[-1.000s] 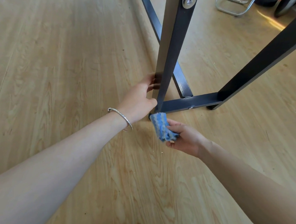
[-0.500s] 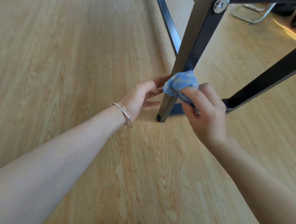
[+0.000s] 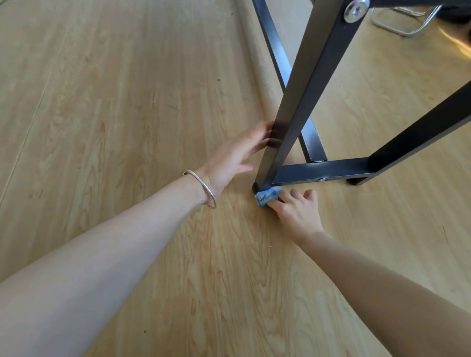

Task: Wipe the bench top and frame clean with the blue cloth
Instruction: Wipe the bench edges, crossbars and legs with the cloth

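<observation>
Since half a second earlier, the right hand (image 3: pixel 298 210) had dropped from partway up the leg (image 3: pixel 306 92) to its foot, taking the cloth (image 3: pixel 266 197) down with it. From my remote seat I saw the cloth bunched small and blue, pressed against the very bottom of the leg where it met the floor (image 3: pixel 115 102), just below the end of the crossbar (image 3: pixel 321 171). The right hand pinched the cloth between thumb and first fingers; its other fingers curled loosely above the floor, holding nothing.

The left hand (image 3: pixel 236 156) had stayed at the leg's left side, a little above the foot. Its fingers lay fairly straight and relaxed against the metal, with the thumb spread toward the floor. The tips met the edge of the leg, and the glossy black face mirrored them, so I could not tell how far they reached round it. A thin bracelet (image 3: pixel 205 191) hung on that wrist.

The leg leaned up to the right to a silver bolt (image 3: pixel 356 8) near the top of the view. A second black bar (image 3: pixel 423 130) rose to the right from the far end of the crossbar. Beyond the frame a bent chrome tube (image 3: pixel 401 25) lay on the floor.
</observation>
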